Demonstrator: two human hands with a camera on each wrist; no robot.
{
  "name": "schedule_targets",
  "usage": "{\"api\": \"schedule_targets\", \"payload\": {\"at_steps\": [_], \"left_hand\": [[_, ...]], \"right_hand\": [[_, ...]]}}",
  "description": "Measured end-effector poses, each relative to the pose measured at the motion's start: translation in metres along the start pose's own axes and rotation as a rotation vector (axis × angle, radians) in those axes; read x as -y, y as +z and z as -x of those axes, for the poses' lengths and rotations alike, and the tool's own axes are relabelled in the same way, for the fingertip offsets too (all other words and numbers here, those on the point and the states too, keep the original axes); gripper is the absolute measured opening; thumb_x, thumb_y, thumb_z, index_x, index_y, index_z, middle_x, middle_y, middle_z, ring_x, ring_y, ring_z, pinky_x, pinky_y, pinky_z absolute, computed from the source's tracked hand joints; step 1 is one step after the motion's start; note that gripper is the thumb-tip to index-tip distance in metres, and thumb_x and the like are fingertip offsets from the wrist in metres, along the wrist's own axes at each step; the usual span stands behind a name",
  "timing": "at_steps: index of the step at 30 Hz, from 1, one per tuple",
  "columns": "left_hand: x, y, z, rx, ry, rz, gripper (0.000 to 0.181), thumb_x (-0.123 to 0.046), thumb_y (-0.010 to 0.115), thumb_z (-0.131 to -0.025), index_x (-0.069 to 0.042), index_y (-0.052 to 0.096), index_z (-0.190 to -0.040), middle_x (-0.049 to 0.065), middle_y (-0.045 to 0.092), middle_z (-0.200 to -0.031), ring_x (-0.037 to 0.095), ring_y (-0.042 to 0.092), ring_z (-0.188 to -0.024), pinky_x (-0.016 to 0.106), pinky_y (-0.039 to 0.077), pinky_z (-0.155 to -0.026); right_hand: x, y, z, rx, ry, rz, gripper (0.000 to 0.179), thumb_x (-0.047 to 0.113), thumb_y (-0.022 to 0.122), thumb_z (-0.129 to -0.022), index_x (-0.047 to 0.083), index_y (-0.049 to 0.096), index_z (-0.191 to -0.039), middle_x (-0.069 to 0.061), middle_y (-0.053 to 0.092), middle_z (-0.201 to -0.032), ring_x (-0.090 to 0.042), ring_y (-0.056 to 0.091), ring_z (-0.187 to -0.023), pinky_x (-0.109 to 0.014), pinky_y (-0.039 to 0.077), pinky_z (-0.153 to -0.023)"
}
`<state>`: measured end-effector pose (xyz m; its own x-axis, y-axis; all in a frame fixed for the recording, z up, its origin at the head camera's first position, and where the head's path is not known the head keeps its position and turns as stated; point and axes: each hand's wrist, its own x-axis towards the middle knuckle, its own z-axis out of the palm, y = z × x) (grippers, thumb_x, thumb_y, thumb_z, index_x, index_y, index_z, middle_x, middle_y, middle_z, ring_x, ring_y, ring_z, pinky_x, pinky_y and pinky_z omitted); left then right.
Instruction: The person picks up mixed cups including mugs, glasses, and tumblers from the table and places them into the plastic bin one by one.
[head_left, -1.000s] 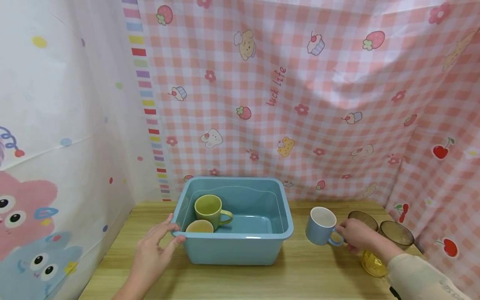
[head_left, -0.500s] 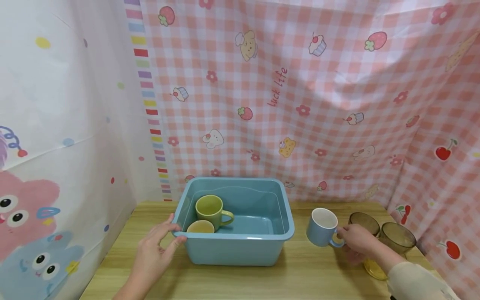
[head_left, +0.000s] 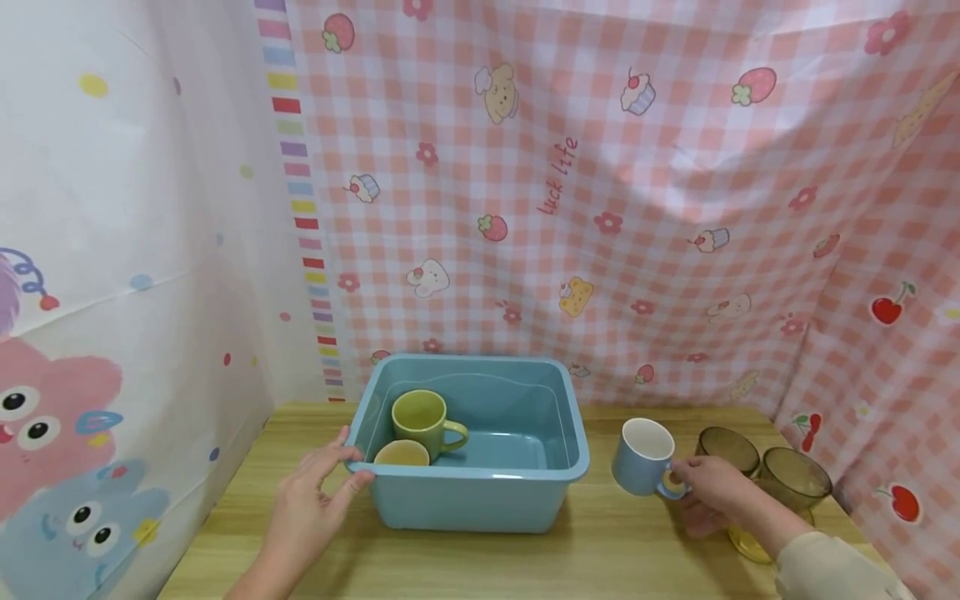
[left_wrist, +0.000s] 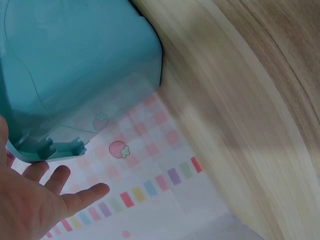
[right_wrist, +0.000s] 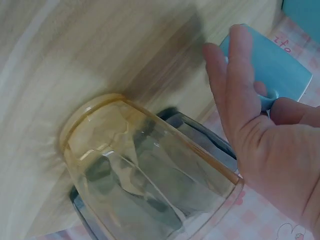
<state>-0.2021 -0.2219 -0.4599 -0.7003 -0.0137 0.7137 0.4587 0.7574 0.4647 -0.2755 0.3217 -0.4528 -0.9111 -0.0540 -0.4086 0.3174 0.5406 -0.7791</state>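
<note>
Head: blue mug [head_left: 639, 467], upright, right of tub [head_left: 468, 504], pinched by handle [head_left: 670, 494] in right hand [head_left: 711, 490]. Left wrist: left hand [left_wrist: 32, 202], spread, touching tub's rim. Right wrist: yellow glass [right_wrist: 145, 167], farther from tub. Apparent step: gripping mug; for next move, likely required: firm hold, clear of glass.

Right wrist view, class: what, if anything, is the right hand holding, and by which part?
The blue mug, held by its handle; the right hand pinches it there.

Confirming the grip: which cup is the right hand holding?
The blue cup: the right hand pinches its handle. The green cup and yellow cup sit inside the tub.
</note>
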Motion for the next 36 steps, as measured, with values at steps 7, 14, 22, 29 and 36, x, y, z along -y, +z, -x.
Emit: {"api": "schedule_targets", "payload": {"at_steps": [7,14,22,29,36], "left_hand": [[-0.001,0.0,-0.001,-0.009,0.005,0.014,0.028,-0.01,0.093,-0.079,-0.015,0.075,-0.1,0.014,0.076,-0.134,0.041,0.073,-0.122,-0.001,0.038,-0.102],[-0.001,-0.001,-0.003,0.006,0.001,0.013,0.027,-0.01,0.092,-0.08,-0.013,0.075,-0.1,0.019,0.075,-0.134,0.043,0.073,-0.121,0.063,0.059,-0.093],[-0.004,-0.005,-0.002,0.028,-0.029,0.007,0.025,-0.012,0.091,-0.082,-0.015,0.074,-0.1,0.018,0.074,-0.135,0.043,0.074,-0.12,0.064,0.061,-0.09],[-0.003,-0.006,-0.003,0.029,-0.028,0.011,0.025,-0.011,0.092,-0.082,-0.018,0.073,-0.099,0.018,0.075,-0.135,0.043,0.073,-0.121,0.068,0.058,-0.094],[-0.003,-0.006,-0.003,0.037,-0.034,0.011,0.025,-0.012,0.091,-0.082,-0.019,0.074,-0.099,0.018,0.073,-0.136,0.044,0.073,-0.121,0.065,0.059,-0.093]], "right_hand": [[-0.009,0.001,-0.004,0.049,0.058,-0.19,0.042,0.034,0.039,-0.115,-0.004,0.055,-0.123,-0.032,0.063,-0.111,-0.032,0.072,-0.097,-0.039,0.067,-0.074],[-0.017,0.005,-0.006,0.049,0.05,-0.246,0.04,0.035,0.04,-0.116,-0.001,0.056,-0.119,-0.032,0.063,-0.111,-0.035,0.07,-0.101,-0.045,0.067,-0.078],[-0.016,0.006,-0.006,0.036,0.055,-0.227,0.038,0.034,0.04,-0.116,0.002,0.06,-0.118,-0.025,0.063,-0.108,-0.031,0.068,-0.098,-0.042,0.066,-0.08],[-0.017,0.006,-0.009,0.048,0.043,-0.219,0.042,0.035,0.04,-0.117,-0.002,0.058,-0.126,-0.028,0.063,-0.116,-0.035,0.065,-0.107,-0.048,0.063,-0.086],[-0.013,0.005,-0.008,0.06,0.036,-0.214,0.041,0.034,0.041,-0.117,-0.001,0.06,-0.125,-0.029,0.063,-0.116,-0.037,0.066,-0.109,-0.051,0.063,-0.087]]}}
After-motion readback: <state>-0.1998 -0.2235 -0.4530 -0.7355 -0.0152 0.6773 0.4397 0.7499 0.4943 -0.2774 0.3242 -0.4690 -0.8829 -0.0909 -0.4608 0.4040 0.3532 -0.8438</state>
